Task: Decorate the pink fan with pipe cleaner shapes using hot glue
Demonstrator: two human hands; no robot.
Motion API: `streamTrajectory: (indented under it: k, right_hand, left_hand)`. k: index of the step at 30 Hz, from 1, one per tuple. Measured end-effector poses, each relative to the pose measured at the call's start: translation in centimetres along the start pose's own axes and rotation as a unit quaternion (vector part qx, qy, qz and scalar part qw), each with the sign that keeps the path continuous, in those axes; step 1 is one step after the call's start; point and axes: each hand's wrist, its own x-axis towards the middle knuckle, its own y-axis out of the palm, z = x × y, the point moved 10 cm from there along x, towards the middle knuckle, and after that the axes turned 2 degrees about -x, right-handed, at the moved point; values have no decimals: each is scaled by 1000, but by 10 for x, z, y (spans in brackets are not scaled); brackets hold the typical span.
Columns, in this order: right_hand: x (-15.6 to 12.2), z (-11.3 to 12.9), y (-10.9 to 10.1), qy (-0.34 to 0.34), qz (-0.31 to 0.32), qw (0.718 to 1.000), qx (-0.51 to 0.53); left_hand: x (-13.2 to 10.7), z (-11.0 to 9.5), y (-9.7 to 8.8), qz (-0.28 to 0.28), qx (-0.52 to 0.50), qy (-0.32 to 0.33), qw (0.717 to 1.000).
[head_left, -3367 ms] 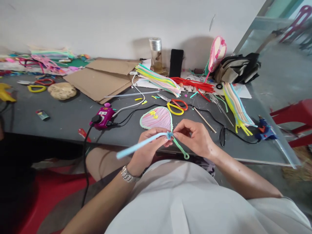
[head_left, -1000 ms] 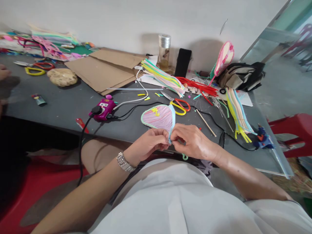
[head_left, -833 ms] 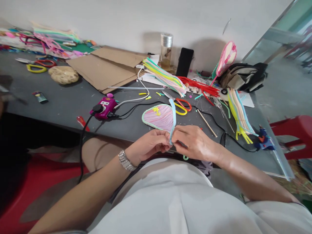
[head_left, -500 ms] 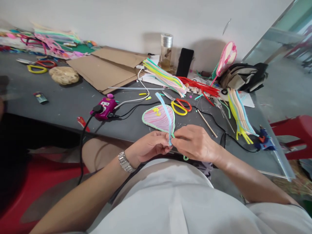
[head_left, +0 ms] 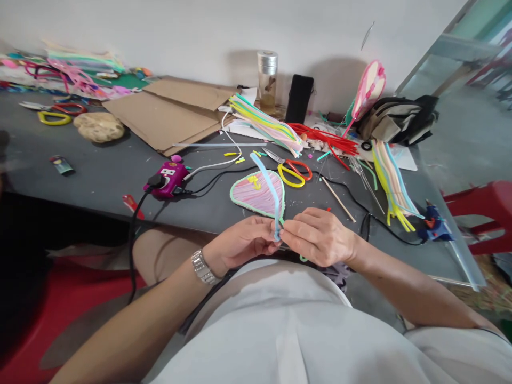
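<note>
My left hand (head_left: 239, 244) and my right hand (head_left: 320, 236) meet at the table's near edge, both pinched on a light blue pipe cleaner (head_left: 265, 186). The pipe cleaner rises from my fingertips and leans away over a pink fan-shaped piece (head_left: 257, 194) with a green rim, which lies flat on the grey table (head_left: 112, 176). A green stem loop (head_left: 303, 258) shows just below my right hand. My left wrist carries a metal watch (head_left: 201, 266).
Yellow and red scissors (head_left: 294, 173) lie behind the fan. A purple power strip (head_left: 166, 181) with black cords sits to the left, a blue glue gun (head_left: 434, 226) at right. Bundles of pipe cleaners (head_left: 266, 125), cardboard (head_left: 168, 114), a jar (head_left: 266, 80) and a bag (head_left: 396, 120) line the back.
The blue pipe cleaner, earlier sticking out low to the left, has swung up and now points away over the fan. Both hands stay pinched together at its base.
</note>
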Motion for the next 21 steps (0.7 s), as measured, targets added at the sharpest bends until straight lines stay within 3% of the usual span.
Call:
streamTrajectory:
  k: [9,14,21]
  right_hand:
    - [-3,-15,16,93,25,995,15]
    - [-7,-25,17,173,-4,982,74]
    - [-23,-49,27,361,-43,885,290]
  left_hand:
    - [0,-10,-8,-61,45,37,996]
    - [-2,-14,-12,-77,57,48,994]
    - [-5,-20,-12,-82,88,77,990]
